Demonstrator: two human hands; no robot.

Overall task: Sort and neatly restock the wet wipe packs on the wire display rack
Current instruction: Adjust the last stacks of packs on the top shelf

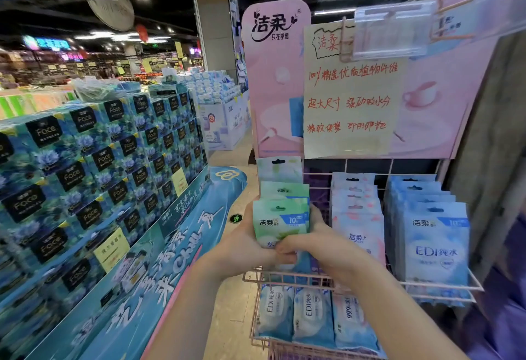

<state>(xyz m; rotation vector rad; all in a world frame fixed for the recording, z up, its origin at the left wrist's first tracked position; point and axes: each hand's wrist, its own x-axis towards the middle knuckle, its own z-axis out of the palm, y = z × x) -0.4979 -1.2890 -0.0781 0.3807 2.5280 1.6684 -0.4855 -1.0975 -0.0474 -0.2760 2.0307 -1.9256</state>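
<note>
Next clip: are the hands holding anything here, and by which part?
Both hold the green wipe packs by their lower half: left hand grips the left edge, right hand the right edge, its fingers pinching the bottom.

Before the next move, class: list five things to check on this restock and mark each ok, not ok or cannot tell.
1. Grip: left hand and right hand both hold the green packs: ok.
2. Front green label upright and facing out: ok.
3. Neighbours sorted: pink packs in one column, blue packs in the next, no mixing seen: ok.
4. Space under the green packs on the rack: cannot tell, the hands hide it.
5. Lower packs standing in a row: ok.
</note>
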